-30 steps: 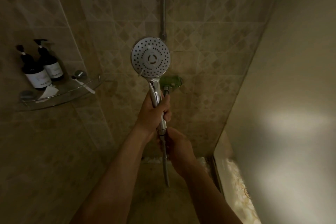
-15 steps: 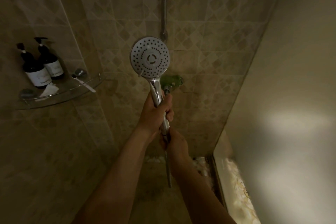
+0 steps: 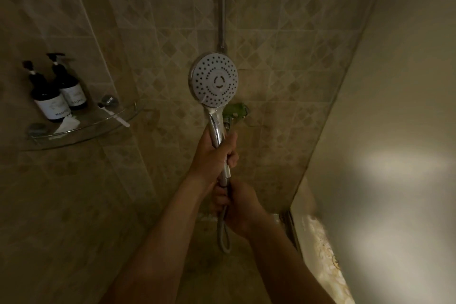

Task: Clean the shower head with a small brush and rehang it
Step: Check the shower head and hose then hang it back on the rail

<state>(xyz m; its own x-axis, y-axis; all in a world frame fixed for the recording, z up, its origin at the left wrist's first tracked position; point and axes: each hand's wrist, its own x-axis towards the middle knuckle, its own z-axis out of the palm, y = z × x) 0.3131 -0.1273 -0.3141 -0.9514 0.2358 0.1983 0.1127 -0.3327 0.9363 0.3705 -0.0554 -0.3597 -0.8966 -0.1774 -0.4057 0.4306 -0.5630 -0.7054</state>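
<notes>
The shower head (image 3: 213, 79) stands upright in front of the tiled wall (image 3: 283, 39), its round white spray face turned toward you and its chrome handle running down into your fists. Your left hand (image 3: 211, 155) is closed around the middle of the handle, thumb side up, with the spray face well above it. Your right hand (image 3: 238, 207) is closed just below, gripping where the handle's end meets the hose (image 3: 223, 234); the two hands nearly touch. The hose drops out of your right fist and curls into a short loop before it is lost against the dim floor.

Behind the top of the spray face, a metal rail (image 3: 222, 2) runs up the wall and out of the top of the view. A green fitting (image 3: 236, 111) sits on the wall just right of the handle's neck; its shape is hard to make out in the low light.

On the left, a glass corner shelf (image 3: 98, 126) holds two dark pump bottles (image 3: 58, 89) with pale labels, standing side by side. A small brush (image 3: 112, 114) with a white handle lies on the shelf near its front rim, right of the bottles. A white crumpled item (image 3: 66, 124) lies in front of the bottles; I cannot tell what it is. A pale panel fills the right side, with a blurred bright patch on it.
</notes>
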